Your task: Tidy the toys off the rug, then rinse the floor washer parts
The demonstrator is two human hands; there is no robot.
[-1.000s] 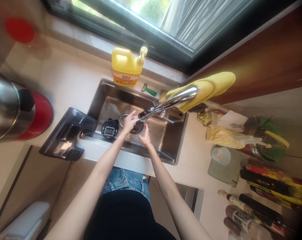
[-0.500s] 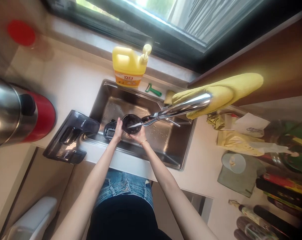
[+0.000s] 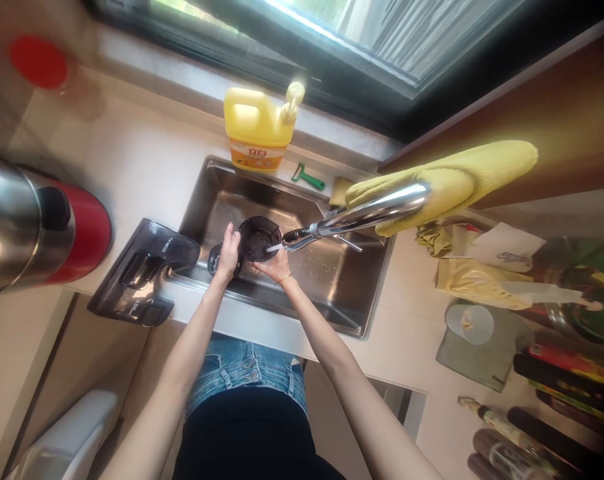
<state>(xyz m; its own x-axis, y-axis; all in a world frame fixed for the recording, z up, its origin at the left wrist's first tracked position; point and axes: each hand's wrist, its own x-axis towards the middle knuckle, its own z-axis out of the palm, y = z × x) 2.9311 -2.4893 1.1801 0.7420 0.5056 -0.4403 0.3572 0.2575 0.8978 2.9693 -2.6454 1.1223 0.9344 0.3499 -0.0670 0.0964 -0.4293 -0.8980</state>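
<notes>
A dark, see-through round container point(image 3: 260, 237) is over the sink, its open mouth facing up toward me. My right hand point(image 3: 276, 267) grips it from the lower right, thumb and fingers around its wall. On the other side, my left hand point(image 3: 229, 253) presses its fingers along the container's left wall. From the chrome faucet point(image 3: 377, 212) a thin stream of water runs into the mouth. A black lid-like part point(image 3: 214, 261) lies in the sink, partly hidden behind my left hand.
The steel sink point(image 3: 327, 317) surrounds the work. A dark Tineco-marked tank point(image 3: 155, 250) rests on its left rim. Behind stand a yellow detergent jug point(image 3: 259, 127) and a green peeler point(image 3: 308, 177). A yellow cloth point(image 3: 487, 170) hangs over the faucet; a red and steel appliance point(image 3: 82, 233) stands left.
The container has tilted and shifted slightly up and left, so more of its inside shows. My left hand has moved a little left and now covers more of the black part.
</notes>
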